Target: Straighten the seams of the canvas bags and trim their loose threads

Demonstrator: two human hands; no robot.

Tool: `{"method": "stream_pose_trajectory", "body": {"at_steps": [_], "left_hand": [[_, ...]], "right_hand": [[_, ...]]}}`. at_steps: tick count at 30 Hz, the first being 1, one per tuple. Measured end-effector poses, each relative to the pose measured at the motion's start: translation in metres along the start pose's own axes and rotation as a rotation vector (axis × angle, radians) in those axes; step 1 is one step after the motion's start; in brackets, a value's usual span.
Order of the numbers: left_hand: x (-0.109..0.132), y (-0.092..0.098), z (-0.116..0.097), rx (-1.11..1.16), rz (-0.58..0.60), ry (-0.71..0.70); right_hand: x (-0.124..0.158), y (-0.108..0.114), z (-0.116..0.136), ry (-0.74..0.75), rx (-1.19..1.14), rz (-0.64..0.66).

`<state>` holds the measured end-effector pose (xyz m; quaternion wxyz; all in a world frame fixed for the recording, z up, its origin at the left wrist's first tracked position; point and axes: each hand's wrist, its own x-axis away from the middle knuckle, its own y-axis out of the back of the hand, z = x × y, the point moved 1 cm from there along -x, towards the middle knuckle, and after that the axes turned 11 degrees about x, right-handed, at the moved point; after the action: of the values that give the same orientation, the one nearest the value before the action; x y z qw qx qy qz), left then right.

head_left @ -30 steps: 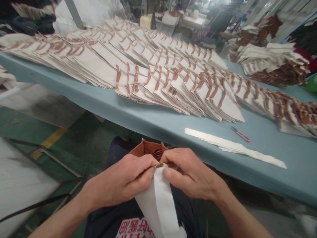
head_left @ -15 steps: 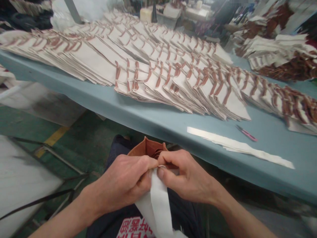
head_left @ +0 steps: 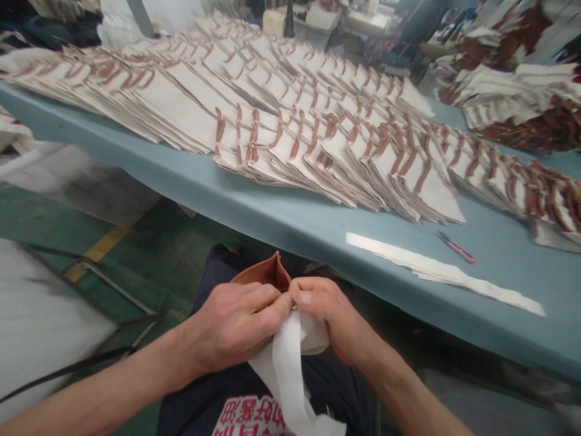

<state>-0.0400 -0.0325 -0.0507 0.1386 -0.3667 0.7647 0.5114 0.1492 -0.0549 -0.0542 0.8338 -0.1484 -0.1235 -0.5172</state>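
Observation:
Above my lap, my left hand (head_left: 242,324) is closed on the edge of a white fabric piece (head_left: 263,369) with a brown lining (head_left: 261,272) that shows behind the fingers. Pressed against it, my right hand (head_left: 329,315) pinches the same edge, fingertips touching the left ones. From between the fingers a white strip (head_left: 288,357) hangs down over the dark clothing with red print. What exactly the fingertips grip is hidden.
A blue table (head_left: 190,188) crosses in front, bearing overlapping rows of white pieces with brown edges (head_left: 290,139). Near its close edge lie white strips (head_left: 436,266) and pink-handled snips (head_left: 458,247). A white surface on a metal frame (head_left: 49,327) stands at left.
My hands have drawn together and the right fingers have folded over the edge. The brown opening looks narrower, and the hanging strip has swung left and bent.

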Motion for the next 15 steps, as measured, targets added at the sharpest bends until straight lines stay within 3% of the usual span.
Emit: {"method": "stream_pose_trajectory", "body": {"at_steps": [4,9,15], "left_hand": [[0.001,-0.004,0.006,0.092,-0.079,-0.03],[0.005,-0.004,0.002,0.224,-0.161,0.044],[-0.005,0.015,-0.008,0.414,-0.06,0.263]], "right_hand": [[-0.003,-0.007,-0.011,-0.049,-0.112,-0.02],[0.006,-0.004,-0.004,-0.001,-0.089,0.079],[0.018,0.001,0.021,0.188,0.183,0.039]]}}
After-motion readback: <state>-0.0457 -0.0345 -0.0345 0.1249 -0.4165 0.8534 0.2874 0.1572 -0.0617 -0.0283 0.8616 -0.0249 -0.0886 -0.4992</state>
